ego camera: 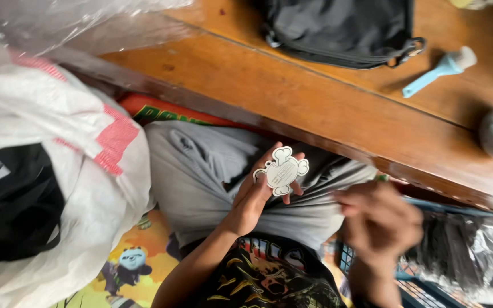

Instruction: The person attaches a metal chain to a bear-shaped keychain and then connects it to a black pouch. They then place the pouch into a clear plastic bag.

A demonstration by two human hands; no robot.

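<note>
From the head camera we look down on our lap, where the left hand (256,191) is raised palm-up over grey trousers (201,171), its fingers loosely curled behind a white die-cut paper tag (281,170) with rounded lobes along its edge. The tag rests against the fingertips, held upright with its flat side facing us, just below the edge of the wooden surface (315,97). The right hand (379,219) is off to the side of it, blurred, close to the tag but not touching it, and we cannot tell whether its fingers are spread or closed on something. Under that hand lies a dark mesh basket (423,285) with crinkled clear wrapping (486,251) beside it. On the surface we see a black bag (343,28) and, well apart from the hands, a light blue brush (437,71) lying flat. To our left sits a large white plastic sack with red bands (69,154), dark cloth showing through it, and below it a colourful mat with a cartoon panda (132,259).
</note>
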